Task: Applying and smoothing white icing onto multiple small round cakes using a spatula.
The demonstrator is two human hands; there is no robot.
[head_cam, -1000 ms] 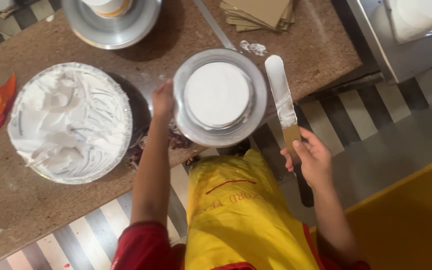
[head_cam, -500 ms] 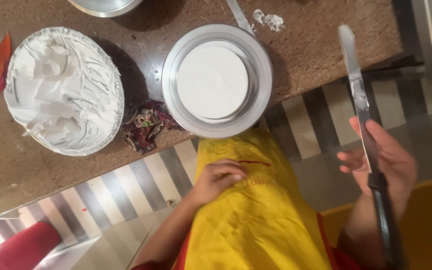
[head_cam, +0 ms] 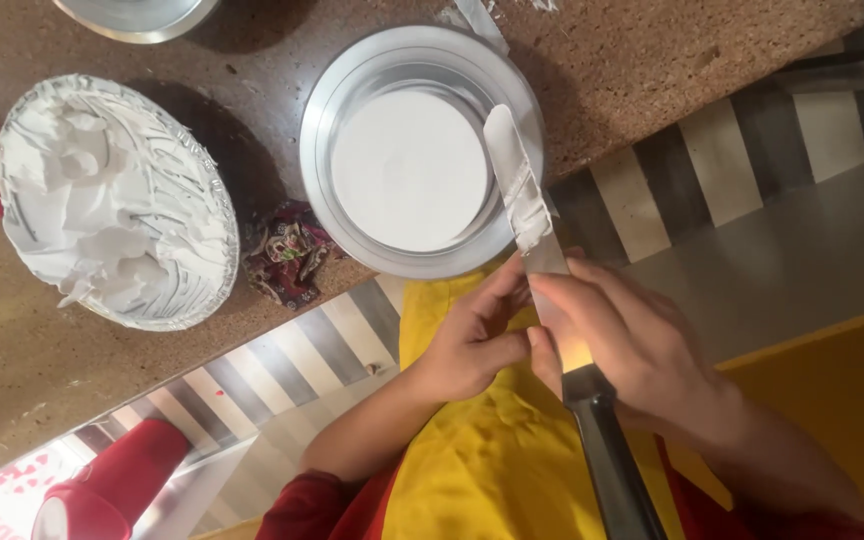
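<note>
My right hand [head_cam: 634, 348] grips a long palette knife [head_cam: 542, 260] by the lower part of its blade, its black handle running down toward me. The blade is smeared with white cream and its tip lies over the rim of a round metal turntable [head_cam: 352, 60] that carries a white disc [head_cam: 410, 168]. My left hand [head_cam: 472, 335] touches the blade from the left, fingers pinched against the metal. Both hands hover over my yellow apron [head_cam: 492, 460], just off the counter's edge.
A wide metal bowl of whipped white cream [head_cam: 112, 200] sits on the brown stone counter [head_cam: 652, 50] at the left. A crumpled patterned cloth [head_cam: 287, 262] lies between bowl and turntable. Another metal pan [head_cam: 137, 15] is at the top edge. Striped floor below.
My right hand brought the knife in from the right, so its tip now lies over the turntable. My left hand rose from the apron to touch the blade.
</note>
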